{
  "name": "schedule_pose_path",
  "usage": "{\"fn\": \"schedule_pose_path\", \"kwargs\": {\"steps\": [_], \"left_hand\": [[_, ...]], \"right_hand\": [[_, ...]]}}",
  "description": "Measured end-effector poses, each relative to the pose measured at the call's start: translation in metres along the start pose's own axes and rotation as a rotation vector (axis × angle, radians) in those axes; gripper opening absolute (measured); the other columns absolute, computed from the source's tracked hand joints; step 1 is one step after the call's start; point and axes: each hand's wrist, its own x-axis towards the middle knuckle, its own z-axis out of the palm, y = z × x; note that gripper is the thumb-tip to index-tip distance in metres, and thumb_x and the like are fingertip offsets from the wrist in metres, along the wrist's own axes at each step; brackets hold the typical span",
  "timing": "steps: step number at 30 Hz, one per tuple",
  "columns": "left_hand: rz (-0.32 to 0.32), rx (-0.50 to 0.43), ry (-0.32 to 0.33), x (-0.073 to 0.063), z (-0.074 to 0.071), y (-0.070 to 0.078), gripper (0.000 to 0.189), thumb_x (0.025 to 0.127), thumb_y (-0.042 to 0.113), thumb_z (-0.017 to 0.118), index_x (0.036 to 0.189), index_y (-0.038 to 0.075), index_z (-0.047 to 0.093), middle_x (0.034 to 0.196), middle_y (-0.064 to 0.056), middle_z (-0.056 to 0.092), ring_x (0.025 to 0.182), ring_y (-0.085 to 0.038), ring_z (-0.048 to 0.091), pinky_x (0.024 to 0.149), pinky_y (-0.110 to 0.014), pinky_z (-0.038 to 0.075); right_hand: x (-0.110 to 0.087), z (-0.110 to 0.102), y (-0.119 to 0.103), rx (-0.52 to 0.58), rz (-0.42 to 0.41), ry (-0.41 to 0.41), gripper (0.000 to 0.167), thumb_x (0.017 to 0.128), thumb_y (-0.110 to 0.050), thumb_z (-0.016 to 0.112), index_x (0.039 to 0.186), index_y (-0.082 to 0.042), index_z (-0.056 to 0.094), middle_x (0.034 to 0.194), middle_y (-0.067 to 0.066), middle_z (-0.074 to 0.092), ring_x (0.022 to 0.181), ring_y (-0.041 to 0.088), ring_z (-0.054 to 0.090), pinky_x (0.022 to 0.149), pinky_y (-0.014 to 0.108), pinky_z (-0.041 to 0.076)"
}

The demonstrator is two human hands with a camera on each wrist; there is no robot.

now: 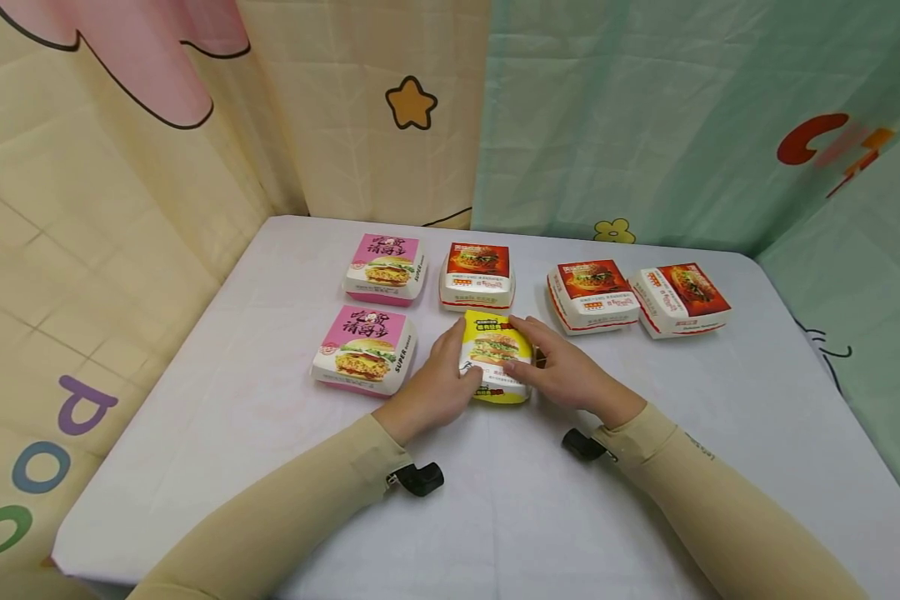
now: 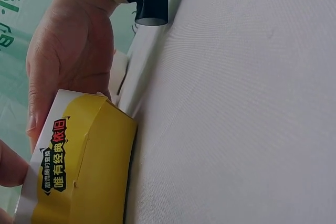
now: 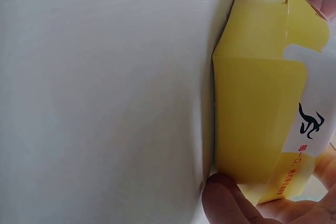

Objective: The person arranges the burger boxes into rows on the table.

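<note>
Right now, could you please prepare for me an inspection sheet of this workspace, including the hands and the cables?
Surface: white table, fabric-like texture.
Job's things: yellow-and-white burger box, between both hands; whether it fully rests on the table is unclear.
Clutter: rear pink-and-white burger box and front pink-and-white burger box, at left; three red-and-white burger boxes farther back, the right two close together.
Grippers: left hand and right hand hold the yellow-and-white burger box from opposite sides.
Cables: nothing seen.
Surroundings: cream curtain and green curtain behind, with cartoon prints.
</note>
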Motion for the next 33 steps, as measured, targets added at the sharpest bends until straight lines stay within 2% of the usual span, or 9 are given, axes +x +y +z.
{"fn": "schedule_pose_path", "kwargs": {"steps": [9, 12, 15, 17, 22, 27, 33], "left_hand": [[-0.037, -0.005, 0.031, -0.002, 0.001, 0.003, 0.084, 0.105, 0.032, 0.054, 0.171, 0.02, 0.003, 0.177, -0.009, 0.011, 0.159, -0.029, 0.026, 0.129, -0.053, 0.025], [-0.037, -0.005, 0.048, -0.004, 0.0, 0.004, 0.084, 0.104, 0.03, 0.054, 0.171, 0.018, 0.003, 0.176, -0.012, 0.011, 0.158, -0.03, 0.029, 0.129, -0.053, 0.025], [-0.031, -0.006, 0.065, -0.007, 0.0, 0.003, 0.084, 0.103, 0.028, 0.054, 0.17, 0.016, 0.004, 0.176, -0.014, 0.011, 0.157, -0.031, 0.03, 0.13, -0.052, 0.025], [-0.024, -0.01, 0.076, -0.008, -0.001, 0.002, 0.084, 0.102, 0.027, 0.054, 0.17, 0.014, 0.005, 0.175, -0.015, 0.012, 0.157, -0.031, 0.03, 0.13, -0.051, 0.024], [-0.007, -0.022, 0.092, -0.009, -0.002, -0.001, 0.084, 0.101, 0.024, 0.054, 0.169, 0.01, 0.006, 0.175, -0.016, 0.013, 0.159, -0.031, 0.025, 0.131, -0.049, 0.022], [-0.004, -0.026, 0.095, -0.01, -0.003, -0.004, 0.085, 0.101, 0.023, 0.054, 0.169, 0.01, 0.006, 0.175, -0.015, 0.013, 0.161, -0.029, 0.02, 0.132, -0.049, 0.02], [-0.006, -0.047, 0.087, -0.012, -0.005, -0.005, 0.085, 0.101, 0.021, 0.053, 0.169, 0.008, 0.005, 0.175, -0.016, 0.011, 0.162, -0.029, 0.016, 0.132, -0.049, 0.018]], "right_hand": [[0.001, 0.0, -0.003, 0.003, -0.007, -0.003, 0.085, 0.098, -0.047, 0.072, 0.168, -0.027, 0.029, 0.177, 0.017, 0.014, 0.163, 0.042, 0.013, 0.126, 0.069, 0.021], [0.002, 0.001, -0.003, 0.034, -0.012, 0.001, 0.088, 0.097, -0.046, 0.073, 0.169, -0.025, 0.026, 0.176, 0.015, 0.018, 0.157, 0.043, 0.03, 0.124, 0.066, 0.03], [0.003, 0.002, -0.004, 0.069, -0.01, -0.002, 0.091, 0.097, -0.045, 0.075, 0.169, -0.023, 0.024, 0.173, 0.013, 0.027, 0.142, 0.042, 0.05, 0.119, 0.06, 0.041], [0.002, 0.003, -0.005, 0.071, -0.009, -0.012, 0.091, 0.097, -0.046, 0.074, 0.169, -0.023, 0.023, 0.171, 0.013, 0.031, 0.134, 0.04, 0.056, 0.115, 0.058, 0.045], [0.001, 0.001, -0.007, 0.021, -0.028, -0.046, 0.09, 0.099, -0.046, 0.072, 0.17, -0.025, 0.02, 0.174, 0.01, 0.028, 0.137, 0.035, 0.051, 0.119, 0.058, 0.042], [0.001, 0.0, -0.007, 0.034, -0.038, -0.08, 0.091, 0.099, -0.045, 0.071, 0.17, -0.028, 0.018, 0.176, 0.006, 0.023, 0.142, 0.034, 0.049, 0.12, 0.057, 0.042], [0.001, 0.002, -0.01, 0.029, -0.047, -0.084, 0.088, 0.1, -0.041, 0.072, 0.17, -0.027, 0.02, 0.178, 0.005, 0.018, 0.153, 0.033, 0.039, 0.122, 0.055, 0.04]]}}
